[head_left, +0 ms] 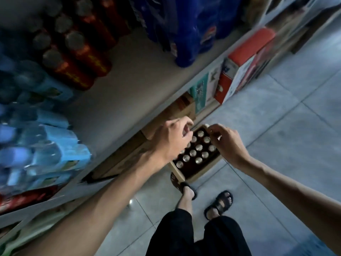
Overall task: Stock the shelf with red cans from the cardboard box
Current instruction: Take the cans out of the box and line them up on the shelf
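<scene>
Standing over the box (pixel 208 169), the person held both hands above it, so the cans (pixel 199 147) lay straight below and a little ahead of them. The cans stood upright in tight rows, long axes vertical, round silvery tops facing up at the hands; a grip would have to come from above. The box sat on the tiled floor (pixel 276 135), at the foot of the shelf (pixel 132 76), its long side running roughly along the shelf edge.

The left hand (pixel 173 139) covered the rows on the shelf side, fingers curled and palm hidden; whether it gripped a can could not be told. The right hand (pixel 225 143) hovered at the far corner, thumb and forefinger drawn together near the rim, but blur hid any contact. Both looked about equally near the cans.

The box was plain tan cardboard, open-topped, with thin walls. The cans looked hard, smooth and dark-sided. On the shelf's pale bare board stood matching red cans (pixel 77 58), well above and left of the box
</scene>
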A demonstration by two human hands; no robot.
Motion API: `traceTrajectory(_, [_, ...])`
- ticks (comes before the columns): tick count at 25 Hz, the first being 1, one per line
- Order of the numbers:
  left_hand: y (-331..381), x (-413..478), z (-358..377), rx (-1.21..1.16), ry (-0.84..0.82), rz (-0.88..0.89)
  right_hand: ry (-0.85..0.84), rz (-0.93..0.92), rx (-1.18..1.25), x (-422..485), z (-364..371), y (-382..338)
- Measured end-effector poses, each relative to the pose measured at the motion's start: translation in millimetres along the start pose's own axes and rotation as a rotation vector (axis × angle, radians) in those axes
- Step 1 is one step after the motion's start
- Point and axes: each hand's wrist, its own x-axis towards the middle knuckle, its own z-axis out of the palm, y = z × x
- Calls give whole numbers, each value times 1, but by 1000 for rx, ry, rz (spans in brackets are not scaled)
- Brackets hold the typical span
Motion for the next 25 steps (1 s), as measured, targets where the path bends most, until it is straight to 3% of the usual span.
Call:
traceTrajectory(2, [-24,13,69,-102,-202,-163,-105,92,-60,-9,26,54])
traceTrajectory(5, [-88,36,187,-368,-397,-561,-297,141,-170,-12,90,144])
traceTrajectory(8, [-167,52,304,-355,-360,-797,-479,171,-294,-5,173,233])
traceTrajectory(12, [-268,56,422,-293,-365,-1022,-520,175,-464,20,285,329])
traceTrajectory(15, [-328,58,478,-340,-342,-1109,-482,176,-508,45,362,377])
traceTrajectory(19, [-368,61,513,-357,-307,-1152,-482,79,-765,70,436,406])
traceTrajectory(25, [-377,68,520,-331,-337,-1223,-526,4,-1123,87,476,416])
